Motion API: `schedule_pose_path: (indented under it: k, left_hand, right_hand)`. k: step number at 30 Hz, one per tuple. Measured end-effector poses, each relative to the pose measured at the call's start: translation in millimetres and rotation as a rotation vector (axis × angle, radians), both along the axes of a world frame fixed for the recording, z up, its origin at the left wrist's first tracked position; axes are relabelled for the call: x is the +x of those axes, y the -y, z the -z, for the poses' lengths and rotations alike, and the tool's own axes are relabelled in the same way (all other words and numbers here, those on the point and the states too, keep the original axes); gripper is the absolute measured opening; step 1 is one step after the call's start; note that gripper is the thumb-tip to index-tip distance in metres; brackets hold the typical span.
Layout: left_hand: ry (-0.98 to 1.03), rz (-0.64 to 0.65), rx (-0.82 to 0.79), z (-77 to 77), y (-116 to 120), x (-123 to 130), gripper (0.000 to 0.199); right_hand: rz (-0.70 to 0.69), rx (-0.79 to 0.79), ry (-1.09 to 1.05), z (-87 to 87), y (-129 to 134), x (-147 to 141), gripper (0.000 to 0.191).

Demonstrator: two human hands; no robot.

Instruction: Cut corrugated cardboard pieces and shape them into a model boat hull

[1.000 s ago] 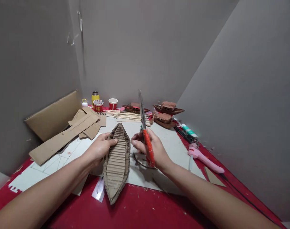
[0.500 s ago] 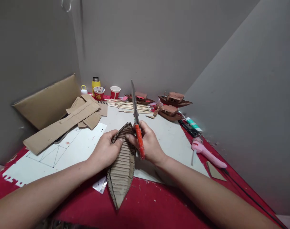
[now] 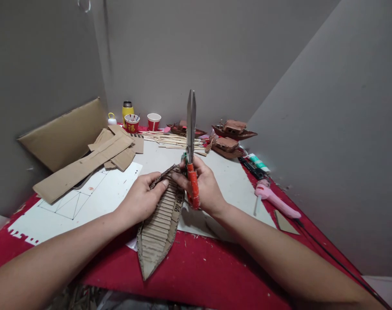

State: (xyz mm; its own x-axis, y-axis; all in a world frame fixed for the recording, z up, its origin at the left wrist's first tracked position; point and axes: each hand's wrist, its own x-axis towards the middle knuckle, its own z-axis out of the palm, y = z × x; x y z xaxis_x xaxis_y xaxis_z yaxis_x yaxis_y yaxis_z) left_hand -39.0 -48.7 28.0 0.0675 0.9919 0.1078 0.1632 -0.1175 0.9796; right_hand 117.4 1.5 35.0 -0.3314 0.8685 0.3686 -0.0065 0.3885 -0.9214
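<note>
A boat-shaped cardboard hull with corrugated ridges across its inside hangs tilted over the near table edge, its pointed end toward me. My left hand is closed on its left wall near the far end, thumb inside. My right hand holds scissors with red-orange handles, their narrow blades pointing up. Fingers of that same hand also pinch the hull's far right side. Dark printed marks show on the hull's right wall. Some of my right fingers are hidden behind the scissor handles.
Cardboard strips lie on the left over a drawn sheet. Thin wooden sticks, paper cups, a yellow bottle and brown model boats stand at the back. A pink glue gun with its cord lies right.
The scissors have turned in my right hand, so both blades now show and point straighter up. The hull's near tip has swung slightly left. Both hands keep hold of it.
</note>
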Motion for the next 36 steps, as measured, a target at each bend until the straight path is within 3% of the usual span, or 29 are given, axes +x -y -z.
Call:
schedule_pose_path:
  k: [11, 16, 26, 33, 36]
  left_hand:
    - [0.062, 0.004, -0.078, -2.0, -1, 1, 0.023]
    - [0.099, -0.067, -0.054, -2.7, -2, -1, 0.021]
    - [0.08, -0.066, -0.036, -1.7, -2, 0, 0.025]
    - [0.252, -0.185, -0.06, -1.8, -13, -13, 0.03]
    - [0.283, -0.231, -0.064, -1.5, -17, -20, 0.034]
  right_hand:
    - [-0.011, -0.033, 0.001, 2.8, -1, 0, 0.034]
    - [0.008, -0.027, 0.027, 3.8, -2, 0, 0.032]
    - [0.024, 0.017, 0.107, 6.7, 2, -3, 0.029]
    - [0.063, -0.002, 0.151, -12.1, -1, 13, 0.036]
    - [-0.016, 0.036, 0.288, -17.7, 6, 31, 0.038]
